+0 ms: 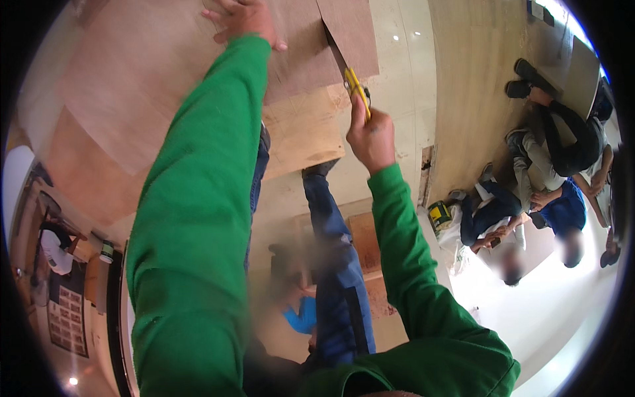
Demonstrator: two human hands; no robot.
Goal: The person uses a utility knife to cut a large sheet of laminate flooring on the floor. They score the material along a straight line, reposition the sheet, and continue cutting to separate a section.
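My left hand (243, 21) lies spread on a large thin reddish-brown sheet (152, 73) at the top, holding nothing. In my right hand (374, 135) is a yellow utility knife (358, 92), gripped by its handle at the sheet's near right edge. A dark, narrow wedge-shaped gap (335, 46) runs up from the knife's front end, with a strip of sheet (350, 33) to its right. The blade cannot be told apart from that gap. Below the sheet shows a pale wooden board (304, 129).
My legs in blue trousers (334, 264) stand beneath my arms. Several people sit along the right, one in a blue shirt (565, 208). A dark tin with a yellow label (439, 216) stands near them. Farther left is a person in a white top (56, 251).
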